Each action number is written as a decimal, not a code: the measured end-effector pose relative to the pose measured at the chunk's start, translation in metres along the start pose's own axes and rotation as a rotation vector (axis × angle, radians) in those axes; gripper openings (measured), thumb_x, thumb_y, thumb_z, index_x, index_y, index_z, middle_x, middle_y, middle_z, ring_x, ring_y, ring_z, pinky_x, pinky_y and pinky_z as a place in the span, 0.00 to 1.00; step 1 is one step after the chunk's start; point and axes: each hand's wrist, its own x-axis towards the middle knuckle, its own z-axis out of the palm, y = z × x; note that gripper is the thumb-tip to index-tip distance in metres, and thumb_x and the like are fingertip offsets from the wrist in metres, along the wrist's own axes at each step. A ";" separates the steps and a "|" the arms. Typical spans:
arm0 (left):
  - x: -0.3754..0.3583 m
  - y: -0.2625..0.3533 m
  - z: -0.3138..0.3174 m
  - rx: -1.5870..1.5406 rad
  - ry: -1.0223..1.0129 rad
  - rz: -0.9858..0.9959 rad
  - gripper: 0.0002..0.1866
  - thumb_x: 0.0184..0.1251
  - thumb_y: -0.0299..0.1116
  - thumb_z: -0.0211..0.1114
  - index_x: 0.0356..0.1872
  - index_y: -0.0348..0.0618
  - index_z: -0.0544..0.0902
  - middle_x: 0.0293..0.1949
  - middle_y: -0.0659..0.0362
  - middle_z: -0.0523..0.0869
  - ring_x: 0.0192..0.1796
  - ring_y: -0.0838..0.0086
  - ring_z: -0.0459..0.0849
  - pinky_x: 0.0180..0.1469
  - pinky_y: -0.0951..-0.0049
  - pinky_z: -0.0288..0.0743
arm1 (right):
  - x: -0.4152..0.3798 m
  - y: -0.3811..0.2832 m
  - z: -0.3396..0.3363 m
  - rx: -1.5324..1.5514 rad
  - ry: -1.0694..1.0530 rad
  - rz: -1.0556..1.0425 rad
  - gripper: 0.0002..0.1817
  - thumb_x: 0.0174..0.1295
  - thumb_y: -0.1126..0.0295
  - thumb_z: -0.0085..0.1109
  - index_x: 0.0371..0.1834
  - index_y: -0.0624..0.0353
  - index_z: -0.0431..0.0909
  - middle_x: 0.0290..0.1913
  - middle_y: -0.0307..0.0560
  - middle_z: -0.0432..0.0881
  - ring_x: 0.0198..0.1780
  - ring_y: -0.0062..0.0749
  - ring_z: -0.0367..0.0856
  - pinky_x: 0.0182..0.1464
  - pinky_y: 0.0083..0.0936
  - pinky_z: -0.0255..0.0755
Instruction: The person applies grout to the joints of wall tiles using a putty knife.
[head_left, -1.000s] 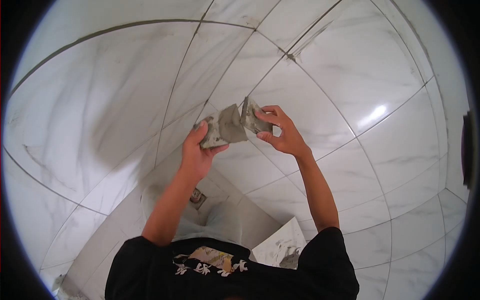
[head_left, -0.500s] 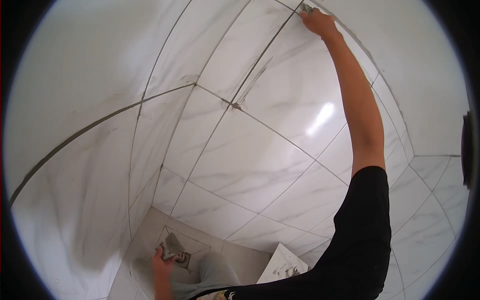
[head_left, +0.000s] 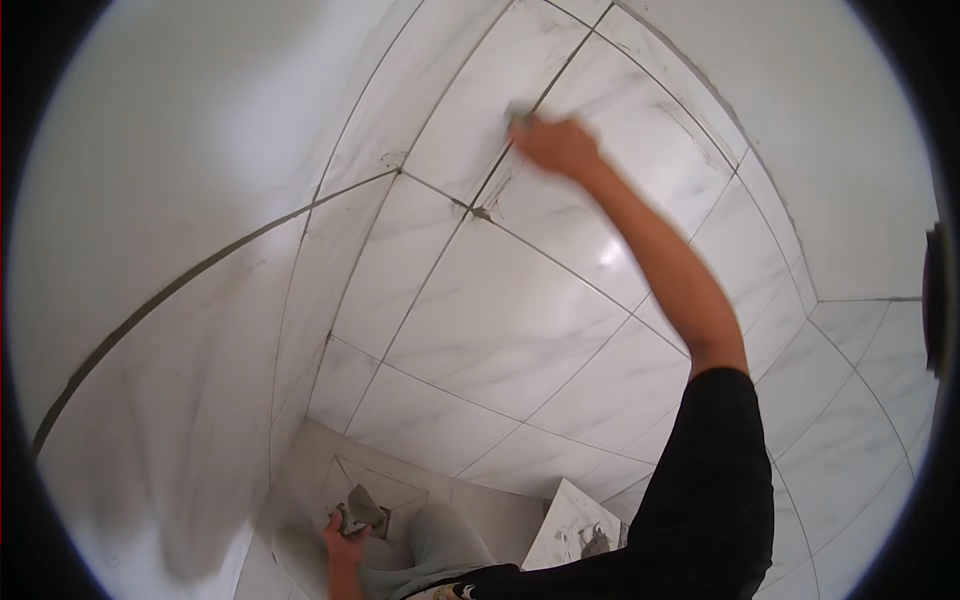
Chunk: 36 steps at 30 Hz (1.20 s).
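My right hand is raised to the tiled wall, blurred by motion. Its fingers close on a small grey-green tool, too smeared to name more exactly, at the dark joint between two white marbled tiles. Low in the view, my left hand is wrapped round a lump of grey grout; whether a tool lies under the lump is hidden. A grout smear sticks out where the joints cross below my right hand.
A loose white tile piece with grey grout on it stands by my right sleeve. A square floor drain lies beside my left hand. On the left, a wide dark joint runs across the side wall. Grey smears mark the upper tiles.
My right hand has come down and left along the joint from the top corner, still gripping the small tool. My left hand with the grout appears slightly lower and further right.
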 end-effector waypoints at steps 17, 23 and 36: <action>-0.010 0.002 -0.006 0.016 0.020 0.010 0.18 0.72 0.45 0.62 0.56 0.48 0.78 0.52 0.57 0.86 0.52 0.62 0.86 0.41 0.58 0.88 | -0.076 -0.076 0.163 -0.370 -0.112 -0.394 0.27 0.69 0.48 0.47 0.42 0.63 0.85 0.52 0.58 0.81 0.47 0.50 0.80 0.46 0.42 0.68; -0.005 0.000 -0.011 -0.063 -0.052 0.050 0.18 0.72 0.44 0.62 0.56 0.48 0.79 0.50 0.59 0.87 0.50 0.62 0.87 0.40 0.58 0.88 | -0.052 -0.014 0.062 0.187 0.109 0.021 0.32 0.66 0.42 0.48 0.59 0.60 0.77 0.48 0.67 0.82 0.55 0.55 0.80 0.55 0.50 0.75; 0.009 -0.007 -0.009 0.058 0.160 0.098 0.22 0.70 0.44 0.61 0.60 0.48 0.76 0.57 0.57 0.82 0.59 0.56 0.80 0.55 0.45 0.79 | -0.066 -0.005 0.039 0.057 -0.019 -0.078 0.35 0.67 0.40 0.50 0.72 0.47 0.66 0.53 0.70 0.78 0.54 0.64 0.80 0.56 0.52 0.75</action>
